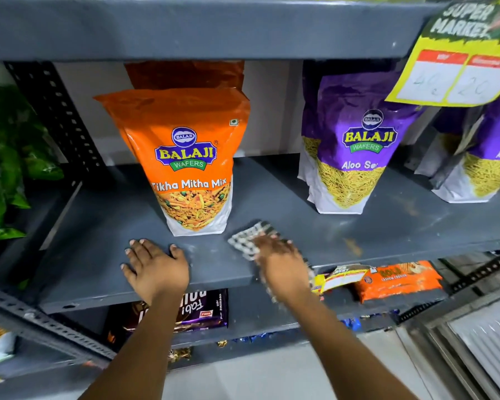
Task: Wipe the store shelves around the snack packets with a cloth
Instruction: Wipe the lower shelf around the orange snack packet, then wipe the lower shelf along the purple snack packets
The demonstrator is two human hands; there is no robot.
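Note:
An orange snack packet (189, 163) stands upright on the grey shelf (104, 226), with another orange packet behind it. To its right stand two purple snack packets (350, 151), (482, 157). My right hand (280, 261) presses a grey-and-white checked cloth (250, 238) flat on the shelf, just right of the orange packet's base; hand and cloth are motion-blurred. My left hand (156, 267) lies flat on the shelf's front edge, fingers spread, just in front of the orange packet and holding nothing.
Green packets (6, 163) fill the neighbouring bay at left, past a perforated upright. A yellow price tag (456, 70) hangs from the shelf above. Below are a dark biscuit pack (202, 310) and an orange cookie pack (399, 280). Pale scuffs mark the shelf at right.

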